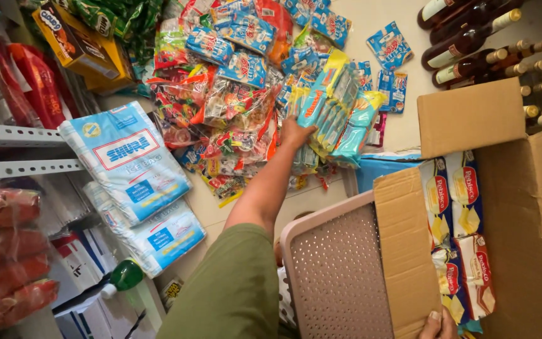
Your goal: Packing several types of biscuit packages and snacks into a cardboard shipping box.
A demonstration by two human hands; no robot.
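The olive-green sleeve (pixel 233 289) fills the foreground. At the bottom edge the right hand (pixel 439 325) grips the flap of the cardboard box (pixel 522 207) of biscuit packs (pixel 456 207). The outstretched left hand (pixel 296 133) clasps a bundle of teal snack packets (pixel 337 113) over the heap of sweets bags (pixel 233 107).

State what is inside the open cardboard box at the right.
Inside the cardboard box stand packs of biscuits in white, red and yellow wrappers, in rows against its left side. Whatever lies under them, and the rest of the box's inside, is out of sight.
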